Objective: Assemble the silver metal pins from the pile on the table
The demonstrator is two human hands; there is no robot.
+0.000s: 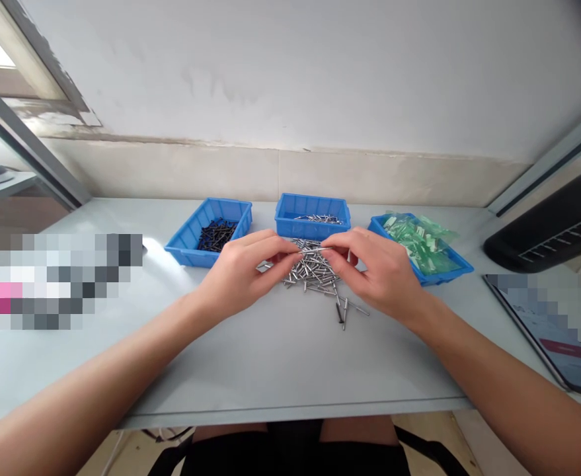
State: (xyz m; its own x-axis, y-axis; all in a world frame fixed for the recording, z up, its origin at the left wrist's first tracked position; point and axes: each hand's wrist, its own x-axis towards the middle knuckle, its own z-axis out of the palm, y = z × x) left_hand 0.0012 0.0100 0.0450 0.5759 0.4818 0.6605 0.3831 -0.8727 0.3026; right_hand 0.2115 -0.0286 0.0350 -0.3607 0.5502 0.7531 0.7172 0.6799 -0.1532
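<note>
Between the fingertips of both hands, above the pile, lies a thin silver blind rivet (311, 250). My left hand (245, 268) pinches its left end, thumb against forefinger. At the other end, my right hand (377, 271) is closed in a similar pinch. Under the fingers spreads a loose pile of silver blind rivets (314, 271), partly covered by the hands. A dark rivet (340, 312) lies among a few strays at the pile's near edge.
A blue bin (186, 254) with black rivets stands at left. The middle blue bin (312, 228) holds some silver rivets. Green plastic packets (422, 241) fill the right blue bin (446, 274). A black bottle (542, 221) and a tablet (548, 337) lie far right.
</note>
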